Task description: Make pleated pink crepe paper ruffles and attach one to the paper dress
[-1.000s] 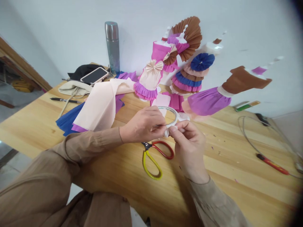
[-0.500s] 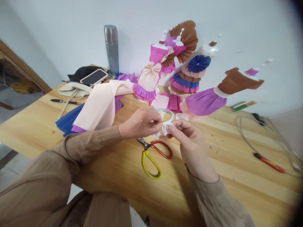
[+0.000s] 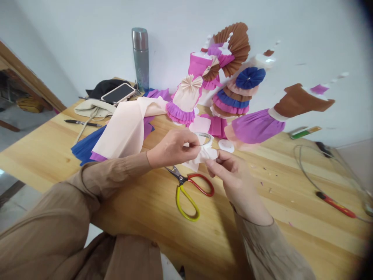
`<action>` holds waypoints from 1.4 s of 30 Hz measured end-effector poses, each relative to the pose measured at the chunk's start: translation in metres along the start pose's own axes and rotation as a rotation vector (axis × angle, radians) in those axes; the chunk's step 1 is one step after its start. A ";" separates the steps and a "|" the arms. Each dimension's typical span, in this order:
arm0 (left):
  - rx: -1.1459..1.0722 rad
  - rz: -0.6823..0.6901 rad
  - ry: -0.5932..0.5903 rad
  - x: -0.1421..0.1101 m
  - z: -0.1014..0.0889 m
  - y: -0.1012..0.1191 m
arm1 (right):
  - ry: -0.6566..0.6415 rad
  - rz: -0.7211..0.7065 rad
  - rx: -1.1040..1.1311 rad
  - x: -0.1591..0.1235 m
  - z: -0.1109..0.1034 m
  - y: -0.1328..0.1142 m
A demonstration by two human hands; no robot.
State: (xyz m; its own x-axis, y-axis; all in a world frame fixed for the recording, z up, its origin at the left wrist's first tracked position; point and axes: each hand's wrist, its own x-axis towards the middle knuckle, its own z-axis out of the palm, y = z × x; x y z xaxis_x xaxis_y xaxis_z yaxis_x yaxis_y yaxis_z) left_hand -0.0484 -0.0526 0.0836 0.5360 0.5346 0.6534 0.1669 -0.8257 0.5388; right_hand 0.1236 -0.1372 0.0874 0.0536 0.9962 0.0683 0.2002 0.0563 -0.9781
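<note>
My left hand is closed at the near edge of a roll of white tape, with some of its fingers hidden. A pale, crinkled paper strip hangs in front of the roll. My right hand pinches the strip's right end between thumb and fingers. Exactly where strip and roll touch is hard to make out. Just below both hands lie scissors with one red and one yellow handle, their blades partly open.
Cream crepe paper lies left, over blue and purple sheets. Several paper-dressed forms stand along the wall. Behind the sheets are a phone and a steel flask. A red-handled tool with a cord rests at right.
My right hand has drawn slightly down and right, apart from the left. More of the crinkled strip shows between the hands, and the roll has tilted. The scissors stay put.
</note>
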 end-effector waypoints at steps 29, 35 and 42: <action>0.046 0.075 -0.107 0.000 0.002 -0.002 | 0.184 0.026 0.182 0.003 0.003 0.015; 0.052 0.073 -0.107 -0.001 0.003 0.000 | 0.300 -0.163 -0.059 0.000 0.008 0.009; 0.082 0.078 -0.095 -0.002 0.004 -0.001 | 0.323 -0.404 -0.319 -0.005 0.007 0.010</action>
State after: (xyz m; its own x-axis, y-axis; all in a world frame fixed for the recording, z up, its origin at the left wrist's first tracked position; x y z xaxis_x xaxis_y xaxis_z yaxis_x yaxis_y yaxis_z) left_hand -0.0459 -0.0536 0.0797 0.6249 0.4523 0.6363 0.1869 -0.8780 0.4406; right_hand 0.1182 -0.1410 0.0760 0.1967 0.8267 0.5272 0.5477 0.3533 -0.7584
